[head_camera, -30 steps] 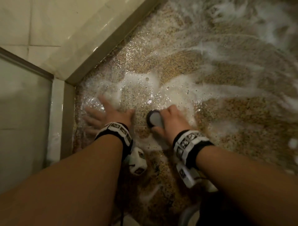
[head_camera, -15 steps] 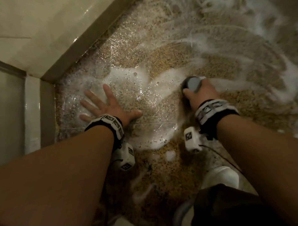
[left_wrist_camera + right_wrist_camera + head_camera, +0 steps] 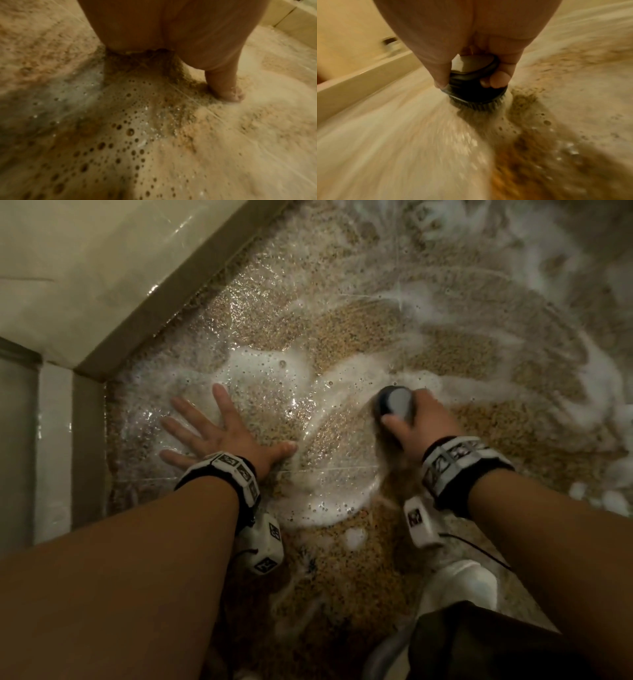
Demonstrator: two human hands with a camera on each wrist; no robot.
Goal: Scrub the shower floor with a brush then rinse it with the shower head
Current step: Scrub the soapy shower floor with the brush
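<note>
Right hand [image 3: 423, 424] as the working grip: fingers and thumb curled round the round dark brush [image 3: 476, 86], bristles pressed to the shower floor [image 3: 359, 337] at the edge of a patch of white foam [image 3: 260, 371]. Motion blur in the right wrist view, so likely mid-stroke. Left hand [image 3: 222, 436] flat, fingers spread and straight, palm braced on the wet floor just beside the foam, holding nothing. Further out, swirling suds streaks across much of the speckled brown floor, up toward the pale wall base [image 3: 164, 313] at the corner. By the look of it, scrubbing well under way but not finished. Rinsing not begun: soap everywhere, no shower head in view.
</note>
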